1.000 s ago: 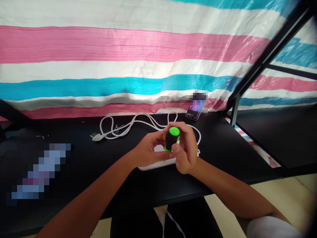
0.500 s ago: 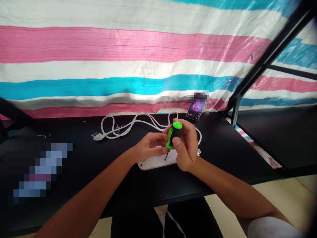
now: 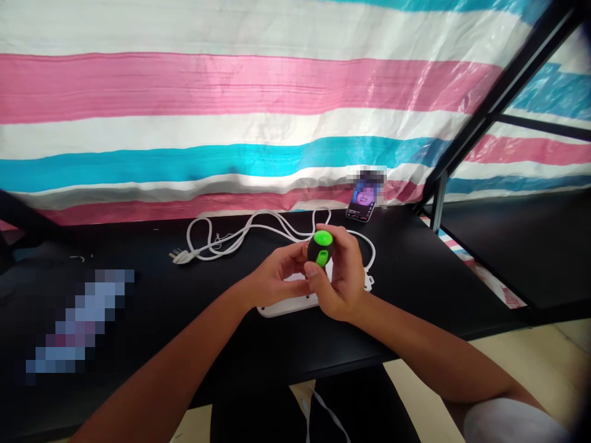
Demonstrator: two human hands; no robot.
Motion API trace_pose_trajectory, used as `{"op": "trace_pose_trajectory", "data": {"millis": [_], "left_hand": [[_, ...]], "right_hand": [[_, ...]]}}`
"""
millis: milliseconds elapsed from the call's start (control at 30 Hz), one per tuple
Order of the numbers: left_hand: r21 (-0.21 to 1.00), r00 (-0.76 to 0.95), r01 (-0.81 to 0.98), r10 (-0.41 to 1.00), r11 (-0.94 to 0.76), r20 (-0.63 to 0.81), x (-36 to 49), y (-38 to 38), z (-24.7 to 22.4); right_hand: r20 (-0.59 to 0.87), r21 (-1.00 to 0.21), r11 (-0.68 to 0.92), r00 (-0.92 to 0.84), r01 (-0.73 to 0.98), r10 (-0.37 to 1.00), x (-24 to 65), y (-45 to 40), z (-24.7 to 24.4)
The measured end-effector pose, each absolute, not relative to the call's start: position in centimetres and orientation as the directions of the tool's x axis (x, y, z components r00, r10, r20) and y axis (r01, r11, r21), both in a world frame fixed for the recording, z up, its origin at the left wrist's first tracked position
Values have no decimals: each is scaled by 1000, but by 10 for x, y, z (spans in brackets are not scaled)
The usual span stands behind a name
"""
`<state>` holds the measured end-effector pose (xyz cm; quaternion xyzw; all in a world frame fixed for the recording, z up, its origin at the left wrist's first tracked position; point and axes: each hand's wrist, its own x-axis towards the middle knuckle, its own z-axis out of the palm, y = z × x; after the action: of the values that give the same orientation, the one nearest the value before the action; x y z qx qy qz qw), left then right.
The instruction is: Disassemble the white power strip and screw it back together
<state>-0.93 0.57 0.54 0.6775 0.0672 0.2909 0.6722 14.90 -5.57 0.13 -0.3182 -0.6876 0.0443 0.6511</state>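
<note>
My right hand (image 3: 342,277) is wrapped round the black and green handle of a screwdriver (image 3: 320,249), its thumb along the near side. The handle's green end faces up toward me, and the shaft is hidden below it. My left hand (image 3: 279,277) is curled in from the other side, its fingertips against the screwdriver and its thumb low over the white strip; its exact grip is partly hidden. Beneath both hands a white power strip (image 3: 281,306) lies on the black table with small dark screw holes showing. The hands cover much of it.
The strip's white cord (image 3: 252,229) loops behind my hands to a plug (image 3: 183,256) on the left. A phone (image 3: 362,200) leans at the back against a striped plastic sheet (image 3: 184,86). A blurred-out object (image 3: 87,326) lies at left. Black table (image 3: 295,351) frame bars stand at right.
The screwdriver's handle has turned in my right hand, its green strip now facing nearer to me. It tilts differently, so its shaft no longer shows. Both hands stay close over the strip.
</note>
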Motion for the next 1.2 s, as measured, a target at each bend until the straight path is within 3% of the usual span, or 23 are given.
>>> {"op": "trace_pose_trajectory", "data": {"millis": [200,367,567,767,867,967,1200], "left_hand": [[965,827,-242,499,-100,259,-12,9,2],[946,785,-288,529,-147,322,-8,10,3],[963,869,-256,415,-88,269,-13,11,6],[957,800,-242,525,-159,290,-7,7,6],[962,820,-246,504,-117,271,-9,6,9],[972,863,-208,449,-108,234,-14,8,10],[957,793,-216,538,-193,288,-9,7,3]], "right_hand": [[780,-602,752,-6,269,626,152,-58,-5],[820,-546,778,9,310,572,150,-53,-5],[800,-564,758,-11,327,600,151,-57,5],[804,-574,758,38,311,593,150,-55,1],[793,-601,750,89,275,603,147,-55,-5],[777,-624,759,51,187,627,148,-57,-7],[768,-625,750,-1,215,640,151,-55,-4]]}}
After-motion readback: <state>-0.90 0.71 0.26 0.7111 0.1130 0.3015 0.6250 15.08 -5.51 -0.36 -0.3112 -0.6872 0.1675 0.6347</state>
